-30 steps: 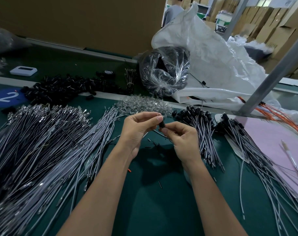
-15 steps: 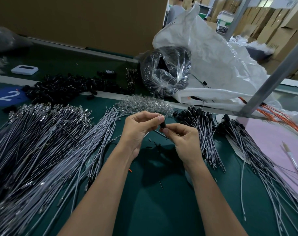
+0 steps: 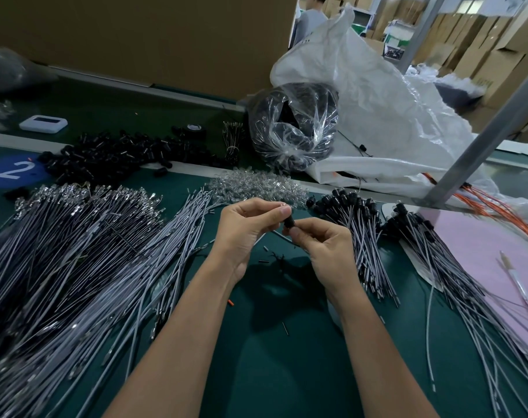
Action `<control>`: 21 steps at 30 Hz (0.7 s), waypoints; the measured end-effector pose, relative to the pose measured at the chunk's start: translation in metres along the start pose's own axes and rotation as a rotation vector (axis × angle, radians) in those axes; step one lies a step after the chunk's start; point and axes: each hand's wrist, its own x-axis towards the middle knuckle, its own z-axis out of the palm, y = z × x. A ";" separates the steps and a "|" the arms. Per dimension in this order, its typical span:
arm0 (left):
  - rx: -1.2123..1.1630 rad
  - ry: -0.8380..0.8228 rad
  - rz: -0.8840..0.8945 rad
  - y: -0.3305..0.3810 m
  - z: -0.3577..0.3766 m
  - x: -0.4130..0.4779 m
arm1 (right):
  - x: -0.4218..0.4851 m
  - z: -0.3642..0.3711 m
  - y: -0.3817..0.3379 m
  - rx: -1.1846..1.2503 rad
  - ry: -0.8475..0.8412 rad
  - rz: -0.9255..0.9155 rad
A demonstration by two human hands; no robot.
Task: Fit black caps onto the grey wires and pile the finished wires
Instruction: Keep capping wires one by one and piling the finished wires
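Capping step in hand. The left hand (image 3: 246, 229) and right hand (image 3: 323, 248) both pinch one black cap (image 3: 288, 222) between fingertips at frame centre; its wire is hidden. Next: seat the cap, then lay it on the capped-wire pile (image 3: 356, 230) at 3 o'clock.

Your open lane is the bare green mat (image 3: 287, 372) at 6 o'clock, between your forearms and just beyond. At 9 o'clock the uncapped wires (image 3: 75, 251) block you, and from 1 to 4 o'clock the capped wires (image 3: 362, 236) do. At 12 o'clock, clear beads (image 3: 256, 187) and the bagged caps (image 3: 293, 128) close it off.
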 end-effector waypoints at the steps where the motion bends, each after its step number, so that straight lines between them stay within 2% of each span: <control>1: 0.003 0.001 0.002 0.000 0.000 0.000 | 0.000 0.000 0.000 -0.001 0.001 -0.001; 13: 0.008 -0.006 0.096 0.002 0.003 -0.003 | -0.004 0.004 -0.003 0.031 -0.011 -0.049; 18: 0.038 -0.007 0.128 -0.003 0.003 -0.002 | -0.005 0.006 0.000 -0.115 -0.001 -0.075; 21: 0.079 -0.052 0.107 -0.007 0.008 -0.004 | -0.004 0.005 0.001 -0.126 0.060 -0.086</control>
